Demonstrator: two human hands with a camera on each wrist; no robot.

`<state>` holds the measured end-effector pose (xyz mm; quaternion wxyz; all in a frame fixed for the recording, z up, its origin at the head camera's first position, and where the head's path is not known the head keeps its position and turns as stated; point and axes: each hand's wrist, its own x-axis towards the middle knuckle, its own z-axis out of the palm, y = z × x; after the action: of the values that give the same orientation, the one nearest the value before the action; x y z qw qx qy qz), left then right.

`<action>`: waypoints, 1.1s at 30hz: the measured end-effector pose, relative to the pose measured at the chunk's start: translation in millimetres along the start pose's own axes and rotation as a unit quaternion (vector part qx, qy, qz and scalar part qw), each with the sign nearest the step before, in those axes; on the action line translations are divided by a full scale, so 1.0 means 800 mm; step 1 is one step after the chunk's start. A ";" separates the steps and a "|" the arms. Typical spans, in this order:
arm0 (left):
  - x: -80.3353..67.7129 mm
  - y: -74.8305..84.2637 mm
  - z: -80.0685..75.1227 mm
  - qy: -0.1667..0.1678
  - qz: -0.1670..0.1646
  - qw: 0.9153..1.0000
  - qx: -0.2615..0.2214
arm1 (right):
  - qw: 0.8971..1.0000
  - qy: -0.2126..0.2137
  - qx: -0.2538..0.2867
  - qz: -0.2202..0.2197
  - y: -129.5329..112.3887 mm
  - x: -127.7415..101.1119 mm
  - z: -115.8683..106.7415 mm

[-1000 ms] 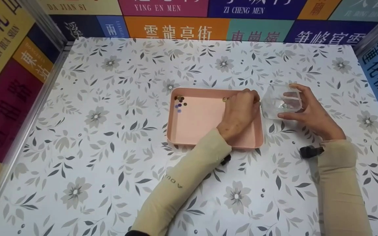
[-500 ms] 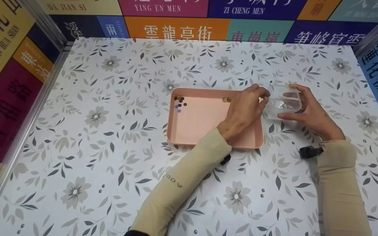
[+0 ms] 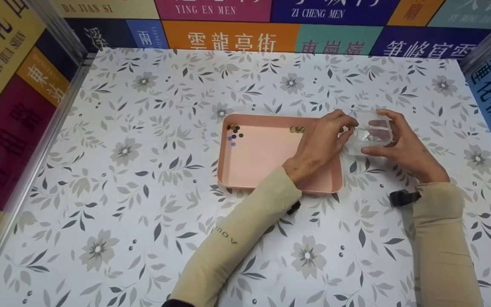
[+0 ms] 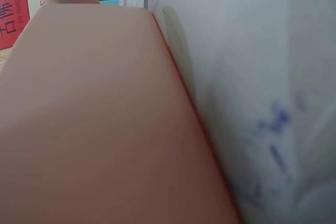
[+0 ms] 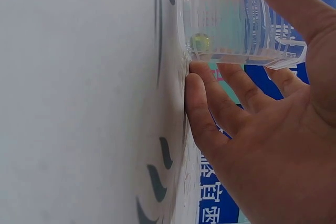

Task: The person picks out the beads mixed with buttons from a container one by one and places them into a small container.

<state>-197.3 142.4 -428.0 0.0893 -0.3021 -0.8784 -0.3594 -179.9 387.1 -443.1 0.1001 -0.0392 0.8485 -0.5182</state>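
My right hand (image 3: pixel 414 149) grips a clear plastic box (image 5: pixel 236 19) on the table, its thumb along one side and fingers along the other. Inside lies a round yellow-green glass bead (image 5: pixel 200 42). My left hand (image 3: pixel 318 143) reaches over the pink tray (image 3: pixel 262 162), thumb and forefinger close together at the box's left side. Whether anything sits between those fingertips is too small to tell. Dark and blue beads (image 3: pixel 234 134) lie in the tray's far left corner. Greenish-yellow beads (image 3: pixel 297 129) lie along its far wall, partly behind the left hand.
A white table (image 3: pixel 164 213) with grey flower print lies under everything. Panels with large lettering (image 3: pixel 228 36) stand along the far edge and both sides. The tray's wall (image 4: pixel 121 114) fills much of the left wrist view.
My left hand has moved right, from the tray's far right corner to the clear box. More greenish-yellow beads show beside it. The right hand and box have stayed put.
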 end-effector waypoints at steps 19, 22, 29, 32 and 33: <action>-0.001 0.001 0.000 0.008 0.013 1.000 -0.026 | 1.000 0.001 0.006 -0.014 0.002 0.001 -0.001; -0.001 0.001 0.000 0.005 0.013 0.999 -0.031 | 1.000 0.001 0.001 -0.013 0.001 0.000 0.000; 0.000 0.001 0.001 -0.004 0.008 1.000 -0.029 | 1.000 0.001 -0.004 -0.006 0.001 0.000 0.000; -0.001 0.000 0.002 -0.005 0.008 1.000 -0.027 | 1.000 0.000 -0.006 -0.005 0.001 0.000 0.001; -0.001 -0.001 0.002 -0.006 0.007 1.000 -0.026 | 1.000 0.000 -0.006 -0.006 0.001 0.000 0.001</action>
<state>-197.1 142.9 -429.8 0.0790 -0.3129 -0.8672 -0.3793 -180.1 386.9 -444.4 0.0970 -0.0448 0.8515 -0.5134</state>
